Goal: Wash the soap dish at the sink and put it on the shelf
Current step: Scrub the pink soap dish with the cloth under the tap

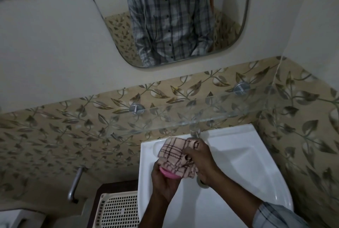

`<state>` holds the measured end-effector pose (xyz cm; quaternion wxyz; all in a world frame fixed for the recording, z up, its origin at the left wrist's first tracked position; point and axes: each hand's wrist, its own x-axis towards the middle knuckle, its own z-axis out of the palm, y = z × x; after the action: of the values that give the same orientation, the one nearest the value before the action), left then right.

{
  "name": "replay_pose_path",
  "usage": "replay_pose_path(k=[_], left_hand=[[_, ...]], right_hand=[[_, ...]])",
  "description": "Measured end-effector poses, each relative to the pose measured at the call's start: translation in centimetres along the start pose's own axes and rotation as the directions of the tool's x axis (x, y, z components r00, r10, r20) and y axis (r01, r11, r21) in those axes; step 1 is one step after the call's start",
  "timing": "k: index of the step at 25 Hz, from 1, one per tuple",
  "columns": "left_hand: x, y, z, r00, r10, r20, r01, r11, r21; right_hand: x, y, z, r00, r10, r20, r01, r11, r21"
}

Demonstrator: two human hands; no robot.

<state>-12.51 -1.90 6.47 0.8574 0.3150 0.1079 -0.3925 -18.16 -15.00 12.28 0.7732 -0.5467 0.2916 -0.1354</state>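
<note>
Over the white sink (238, 154) my left hand (163, 183) holds the pink soap dish (166, 172) from below; only a strip of its rim shows. A pink checked cloth (177, 156) covers most of the dish. My right hand (200, 158) grips the cloth and presses it onto the dish. A glass shelf (183, 116) on two metal pegs runs along the tiled wall just above the sink. The tap (195, 133) sits behind the cloth, mostly hidden.
A mirror (229, 17) hangs above the shelf and reflects a person in a checked shirt. A perforated white plastic basket (117, 211) stands left of the sink. A metal handle (75, 183) juts from the tiled wall at lower left.
</note>
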Motion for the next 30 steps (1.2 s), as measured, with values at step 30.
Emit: replay_pose_path(k=[30], left_hand=[[-1.5, 3.2, -1.2, 0.915, -0.403, 0.01, 0.401, 0.912, 0.09]], right_hand=[[2.6, 3.9, -4.5, 0.387, -0.236, 0.891, 0.921, 0.05, -0.386]])
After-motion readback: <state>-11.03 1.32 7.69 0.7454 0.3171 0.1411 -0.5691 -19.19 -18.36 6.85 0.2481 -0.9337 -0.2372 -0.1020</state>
